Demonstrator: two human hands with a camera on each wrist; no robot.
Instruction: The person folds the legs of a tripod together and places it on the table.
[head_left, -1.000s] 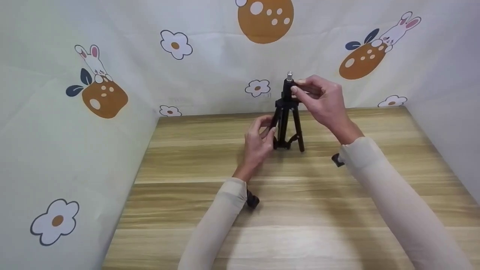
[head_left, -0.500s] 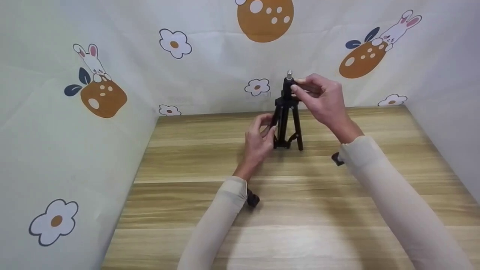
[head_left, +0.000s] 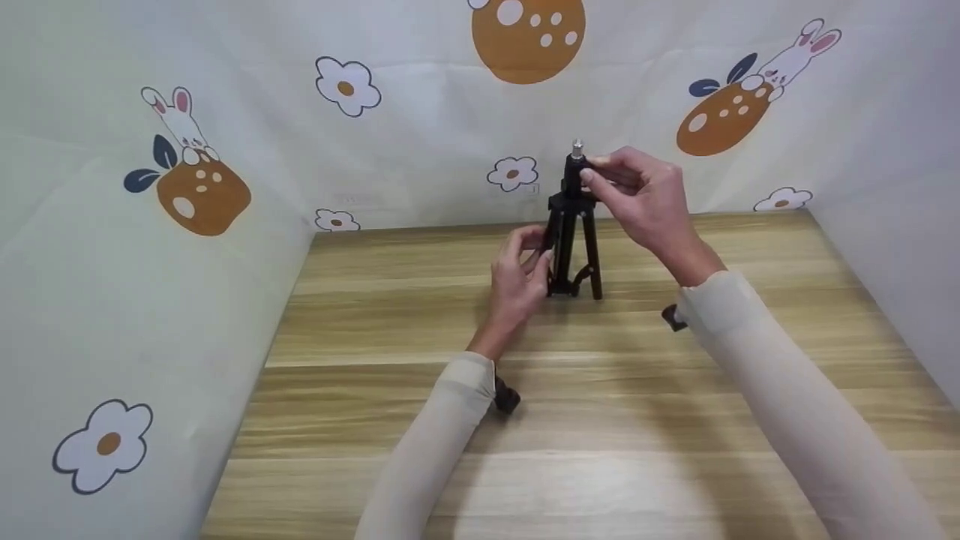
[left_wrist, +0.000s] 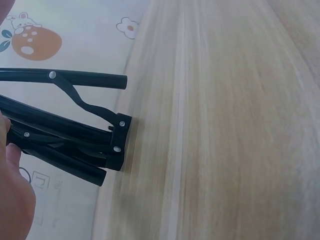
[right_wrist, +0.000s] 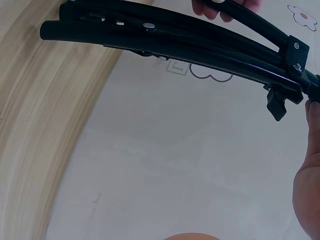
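Observation:
A small black tripod (head_left: 568, 244) with a silver screw tip (head_left: 577, 148) stands upright near the back of the table, its legs slightly spread. My left hand (head_left: 519, 274) grips one leg low on the left side, fingers behind and thumb in front. My right hand (head_left: 651, 196) pinches the tripod's neck just under the screw tip. In the left wrist view, the leg brace (left_wrist: 120, 142) joins the legs to the centre column. A black knob (right_wrist: 276, 102) sticks out below the collar in the right wrist view. My right fingertips there are partly cut off by the frame edge.
The wood-grain table (head_left: 360, 420) runs to a pale cloth wall (head_left: 420, 135) printed with flowers, oranges and rabbits, close behind the tripod. Similar cloth walls rise at left and right. A black wrist mount (head_left: 507, 396) shows at the left cuff, another mount (head_left: 674, 318) at the right.
Both hands keep their hold on the tripod, which stays in nearly the same place. The whole head view has shifted very slightly.

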